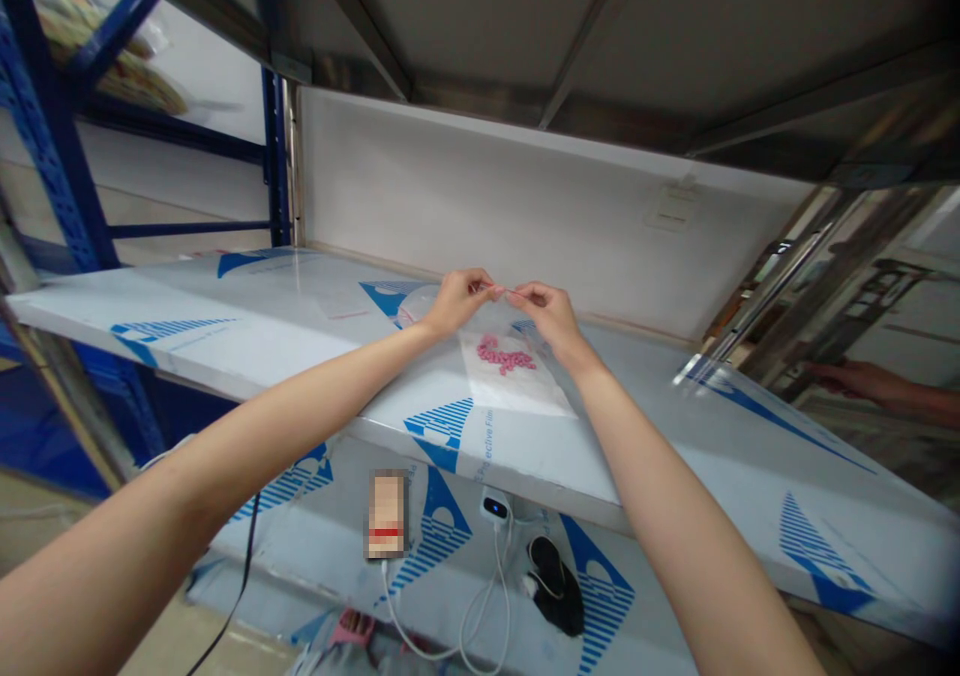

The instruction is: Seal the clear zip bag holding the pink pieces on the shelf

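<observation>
Desk [757, 486]: film-covered, blue print; sits beneath an overhead shelf [487, 16].
Lower shelf [341, 516]: nearest level; carries phone [387, 516], charger [495, 505] with blue light, black item [559, 586] (unidentified). Cable [499, 556] loops between phone and charger, presumably placed close so it reaches.
Bag [499, 393]: on desk between the forearms, likely centred there so both hands reach it equally; pink pieces [506, 358] bunched inside.
Left hand [457, 301]: grip together, apparently clamped on bag's far edge.
Right hand [549, 311]: same, just beside the left; close pinches probably suit thin, limp film, desk bearing the weight. Seal type: cannot tell.
Wall [480, 186]: white, behind desk.
Rack [56, 146]: blue, beyond desk's left end.
Other person's hand [847, 380]: right side, well apart.
</observation>
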{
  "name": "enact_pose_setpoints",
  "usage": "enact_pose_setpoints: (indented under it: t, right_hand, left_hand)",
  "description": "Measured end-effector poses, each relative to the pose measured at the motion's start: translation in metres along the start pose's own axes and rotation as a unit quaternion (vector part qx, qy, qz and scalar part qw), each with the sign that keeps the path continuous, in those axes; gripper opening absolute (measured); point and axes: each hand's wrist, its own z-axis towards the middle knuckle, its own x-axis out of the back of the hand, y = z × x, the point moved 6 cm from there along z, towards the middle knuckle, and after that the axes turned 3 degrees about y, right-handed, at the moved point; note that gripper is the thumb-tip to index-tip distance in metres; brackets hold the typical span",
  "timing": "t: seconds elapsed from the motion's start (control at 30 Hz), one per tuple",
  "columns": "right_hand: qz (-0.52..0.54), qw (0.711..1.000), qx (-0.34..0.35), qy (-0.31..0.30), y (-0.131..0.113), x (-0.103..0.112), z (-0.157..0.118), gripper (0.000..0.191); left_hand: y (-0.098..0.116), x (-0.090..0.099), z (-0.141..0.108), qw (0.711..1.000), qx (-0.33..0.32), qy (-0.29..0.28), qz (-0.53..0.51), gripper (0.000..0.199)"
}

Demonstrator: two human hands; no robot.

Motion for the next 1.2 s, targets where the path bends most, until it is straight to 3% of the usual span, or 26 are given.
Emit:
enact_pose_setpoints:
  t: [0.13, 0.2, 0.27, 0.33, 0.4, 0.47, 0.53, 0.6, 0.67, 0.73, 0.8, 0.9, 1.0, 1.1, 1.2]
  right_hand:
    - [-0.024, 0.999, -0.017, 0.028, 0.004, 0.005, 0.002, 0.031]
    - [-0.092, 0.989, -0.039, 0.108, 0.004, 0.023, 0.001, 0.025]
    - [-0.202, 0.952, -0.043, 0.225, -0.003, 0.05, -0.004, 0.02]
    - [-0.313, 0.904, -0.029, 0.29, -0.011, 0.071, -0.011, 0.019]
    - [-0.41, 0.877, -0.014, 0.248, -0.011, 0.077, -0.013, 0.02]
    - [-0.491, 0.859, -0.04, 0.143, 0.003, 0.073, -0.014, 0.019]
    - [-0.527, 0.845, -0.084, -0.001, 0.023, 0.061, -0.017, 0.019]
    - [-0.521, 0.84, -0.118, -0.092, 0.036, 0.05, -0.021, 0.028]
    - [-0.499, 0.852, -0.135, -0.082, 0.037, 0.048, -0.02, 0.043]
    - [-0.475, 0.872, -0.12, -0.022, 0.028, 0.049, -0.015, 0.053]
    - [-0.423, 0.902, -0.084, 0.011, 0.021, 0.047, -0.011, 0.051]
    - [-0.261, 0.965, -0.033, -0.003, 0.019, 0.032, -0.007, 0.039]
    - [-0.099, 0.994, -0.019, -0.03, 0.022, 0.014, -0.006, 0.058]
    - [-0.021, 0.998, -0.031, -0.054, 0.024, 0.002, -0.004, 0.047]
    - [-0.015, 0.998, -0.056, -0.026, 0.026, 0.006, -0.001, 0.03]
  left_hand:
    - [-0.002, -0.005, -0.001, 1.0, -0.016, -0.026, -0.001, 0.03]
    - [-0.008, -0.001, -0.001, 0.999, -0.006, -0.019, 0.029, 0.035]
    - [-0.018, 0.005, 0.0, 0.992, 0.027, -0.009, 0.121, 0.041]
    - [-0.031, 0.012, -0.001, 0.964, 0.073, -0.027, 0.256, 0.045]
    - [-0.045, 0.016, -0.004, 0.917, 0.125, -0.078, 0.37, 0.045]
    - [-0.057, 0.017, -0.01, 0.877, 0.173, -0.141, 0.425, 0.045]
    - [-0.065, 0.018, -0.014, 0.858, 0.202, -0.185, 0.435, 0.042]
    - [-0.068, 0.019, -0.015, 0.857, 0.209, -0.192, 0.43, 0.037]
    - [-0.068, 0.023, -0.013, 0.861, 0.205, -0.176, 0.431, 0.032]
    - [-0.065, 0.027, -0.011, 0.866, 0.199, -0.148, 0.434, 0.03]
    - [-0.056, 0.029, -0.006, 0.887, 0.168, -0.108, 0.416, 0.032]
    - [-0.032, 0.019, 0.0, 0.952, 0.049, -0.074, 0.292, 0.034]
    - [-0.012, 0.0, -0.001, 0.987, -0.042, -0.095, 0.126, 0.031]
    - [-0.012, -0.019, -0.006, 0.991, -0.03, -0.13, 0.033, 0.028]
    - [-0.021, -0.029, -0.012, 0.983, 0.052, -0.148, -0.094, 0.024]
